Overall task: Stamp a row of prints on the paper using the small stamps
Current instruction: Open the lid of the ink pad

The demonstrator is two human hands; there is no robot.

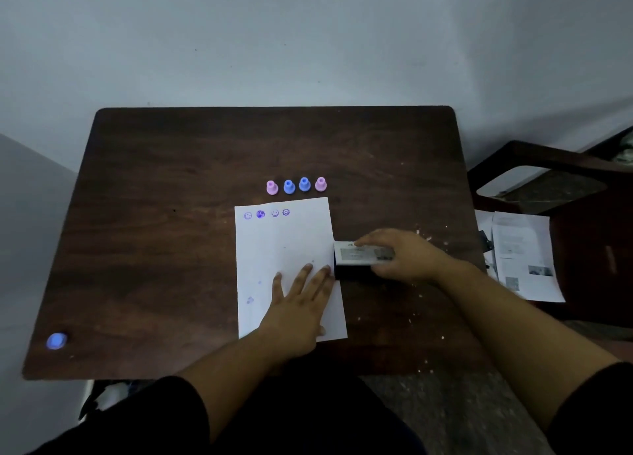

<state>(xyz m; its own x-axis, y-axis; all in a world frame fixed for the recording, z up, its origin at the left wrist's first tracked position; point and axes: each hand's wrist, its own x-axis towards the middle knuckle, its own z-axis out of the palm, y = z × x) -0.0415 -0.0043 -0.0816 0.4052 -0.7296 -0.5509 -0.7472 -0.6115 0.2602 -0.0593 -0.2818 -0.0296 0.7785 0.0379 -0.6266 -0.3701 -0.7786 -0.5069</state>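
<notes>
A white paper (274, 249) lies on the dark wooden table (164, 215), with several purple prints (266, 213) in a row along its top edge. Beyond the paper stand several small stamps in a line: a pink stamp (272, 187), two blue stamps (296, 185) and another pink stamp (320, 183). My left hand (301, 304) presses flat on the paper's lower right part, fingers straight. My right hand (400, 254) grips a small box with a white top and dark sides (356, 256), right beside the paper's right edge.
A blue cap-like object (56, 341) lies near the table's front left corner. White crumbs are scattered over the table's right side. Printed sheets (524, 256) lie on a dark chair (561, 180) to the right. A wall stands behind the table.
</notes>
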